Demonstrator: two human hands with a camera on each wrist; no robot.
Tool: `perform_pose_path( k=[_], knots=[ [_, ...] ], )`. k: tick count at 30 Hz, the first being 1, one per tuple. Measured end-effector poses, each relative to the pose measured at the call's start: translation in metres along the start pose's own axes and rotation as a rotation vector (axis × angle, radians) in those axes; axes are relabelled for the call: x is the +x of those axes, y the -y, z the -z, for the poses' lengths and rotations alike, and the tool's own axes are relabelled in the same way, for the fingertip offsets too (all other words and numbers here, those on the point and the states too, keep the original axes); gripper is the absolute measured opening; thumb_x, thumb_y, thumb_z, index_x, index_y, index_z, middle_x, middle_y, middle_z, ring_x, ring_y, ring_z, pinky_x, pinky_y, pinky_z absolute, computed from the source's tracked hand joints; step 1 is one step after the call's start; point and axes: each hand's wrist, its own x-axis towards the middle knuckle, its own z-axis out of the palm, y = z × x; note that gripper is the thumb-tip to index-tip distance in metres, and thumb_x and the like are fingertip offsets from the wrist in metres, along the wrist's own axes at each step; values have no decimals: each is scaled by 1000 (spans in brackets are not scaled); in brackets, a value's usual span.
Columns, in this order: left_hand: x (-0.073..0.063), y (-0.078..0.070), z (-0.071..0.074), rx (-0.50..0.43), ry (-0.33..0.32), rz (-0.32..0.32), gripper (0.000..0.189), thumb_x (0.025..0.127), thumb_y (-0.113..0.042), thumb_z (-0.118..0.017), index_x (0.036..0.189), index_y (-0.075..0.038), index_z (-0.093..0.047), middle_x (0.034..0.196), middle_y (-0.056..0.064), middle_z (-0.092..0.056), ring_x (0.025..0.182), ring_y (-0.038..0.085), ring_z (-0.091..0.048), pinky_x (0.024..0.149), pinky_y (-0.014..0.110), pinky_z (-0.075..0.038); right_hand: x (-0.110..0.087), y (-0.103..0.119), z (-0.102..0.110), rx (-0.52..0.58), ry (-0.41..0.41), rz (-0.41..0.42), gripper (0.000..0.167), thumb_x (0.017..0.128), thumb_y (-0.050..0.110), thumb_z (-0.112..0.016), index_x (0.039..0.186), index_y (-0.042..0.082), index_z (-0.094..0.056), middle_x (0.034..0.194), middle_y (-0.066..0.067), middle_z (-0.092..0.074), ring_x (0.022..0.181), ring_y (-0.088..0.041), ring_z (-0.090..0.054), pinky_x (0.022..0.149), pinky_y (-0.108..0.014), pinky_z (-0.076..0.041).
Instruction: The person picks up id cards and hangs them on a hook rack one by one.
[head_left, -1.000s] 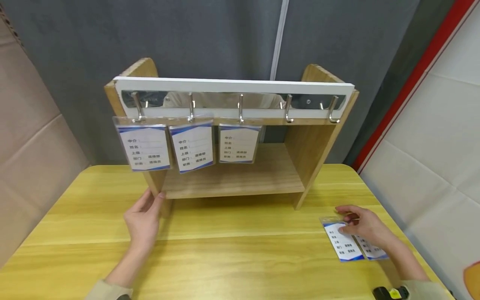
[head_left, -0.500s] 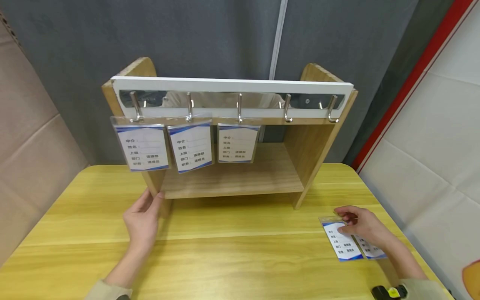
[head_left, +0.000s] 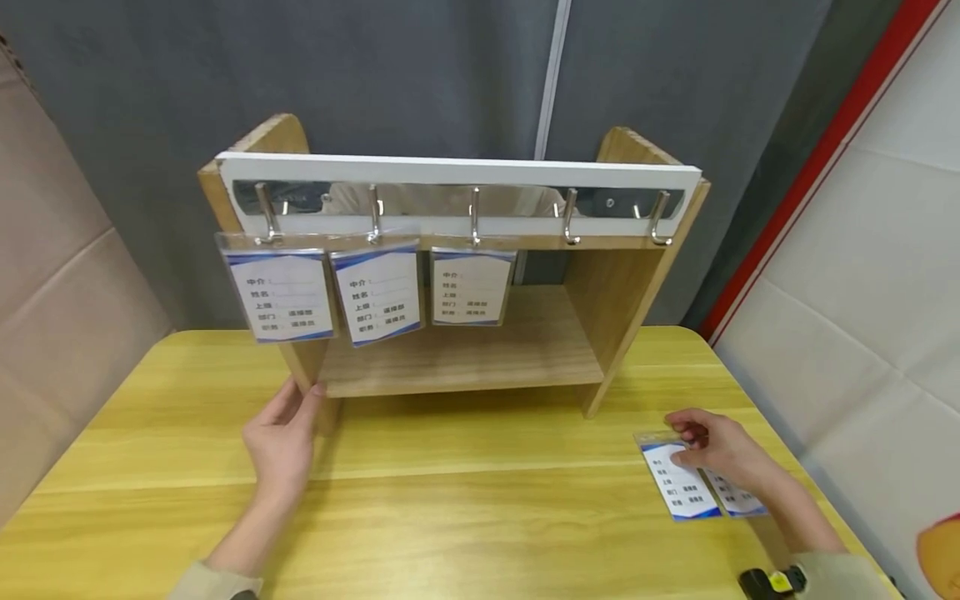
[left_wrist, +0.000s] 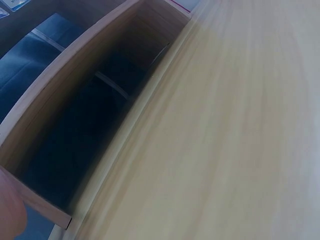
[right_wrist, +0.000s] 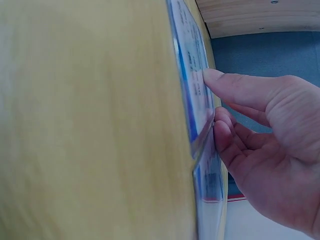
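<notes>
A wooden shelf [head_left: 465, 367] stands on the table. My left hand [head_left: 281, 437] holds the lower left side panel, thumb at its front edge and fingers behind it. Three clear badge holders hang from the hooks: a left one [head_left: 281, 296], a middle one [head_left: 378, 293] and a right one [head_left: 471, 287]. Two more badge holders lie side by side at the right, a nearer-left one [head_left: 681, 487] and a partly covered one [head_left: 738, 498]. My right hand [head_left: 723, 450] is over them, its thumb resting on the left one and its other fingers loosely curled near its top edge.
A white hook rail [head_left: 465, 171] with several metal hooks [head_left: 572, 218] runs across the shelf's upper front. The yellow wood-grain table [head_left: 480, 500] extends around the shelf. A grey curtain [head_left: 420, 75] hangs behind it, and a white wall panel [head_left: 862, 317] borders the right.
The head view has shifted slightly, moving the whole scene a little to the left. Both hands keep their places at the shelf and on the badge holders.
</notes>
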Motion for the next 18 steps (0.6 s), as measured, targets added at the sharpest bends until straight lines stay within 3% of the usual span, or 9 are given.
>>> perform_pose_path(
  k=[18],
  knots=[
    [-1, -1, 0, 28, -4, -2, 39, 92, -4, -77, 130, -2, -67, 125, 16, -65, 95, -3, -70, 88, 18, -58, 7, 6, 2, -23, 62, 4, 51, 83, -1, -84, 126, -10, -59, 105, -8, -61, 90, -21, -53, 69, -20, -52]
  ],
)
